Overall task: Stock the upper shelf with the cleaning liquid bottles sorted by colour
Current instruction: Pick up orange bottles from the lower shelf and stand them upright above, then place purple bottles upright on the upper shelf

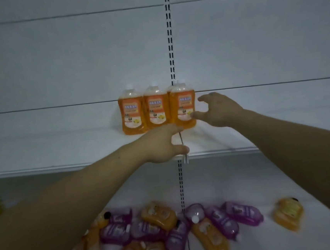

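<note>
Both my arms reach up to the upper shelf. Orange bottles stand upright there in a tight row against the back wall, near the middle of the shelf by the slotted upright; three show in front, and a fourth stands behind the rightmost one. White caps, labels facing me.

My left hand is at the front edge of the upper shelf, fingers apart and relaxed, holding nothing; the fingertips are close to the base of the row, and I cannot tell if they touch. The thumb lies at the shelf's front lip.

My right hand is just right of the rightmost bottle, fingers spread in an open claw. The thumb tip meets that bottle's label side; the other fingers are clear of it. No grip on anything.

On the lower shelf lies a loose pile of purple bottles and more orange ones, mixed, on their sides, towards the front middle. One orange bottle lies apart, further right.
</note>
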